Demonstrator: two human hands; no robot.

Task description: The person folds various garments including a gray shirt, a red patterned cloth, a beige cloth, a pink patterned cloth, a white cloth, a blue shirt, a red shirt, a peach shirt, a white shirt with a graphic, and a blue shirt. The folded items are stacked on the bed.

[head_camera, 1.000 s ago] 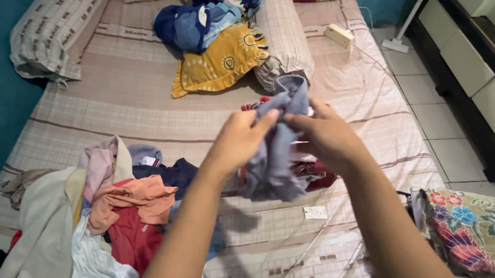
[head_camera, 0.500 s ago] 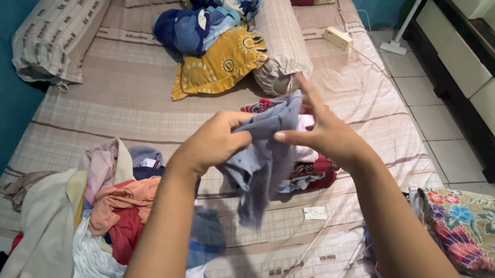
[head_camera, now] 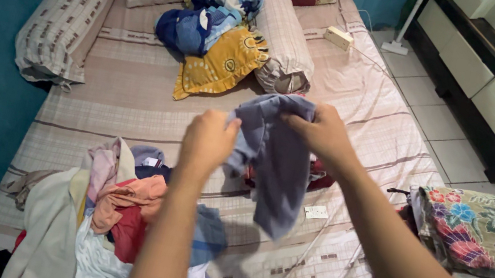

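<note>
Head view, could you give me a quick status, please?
Left hand and right hand grip blue-grey garment, held up. Clothes pile below left. Nothing blocking.

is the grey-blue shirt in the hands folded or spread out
Spread out, partly: both hands, left hand and right hand, hold the shirt by its top edge and it hangs loose.

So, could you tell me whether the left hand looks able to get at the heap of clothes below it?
Probably yes: the left hand hangs above the heap of clothes with nothing between, though its grip is on the grey-blue garment.
</note>
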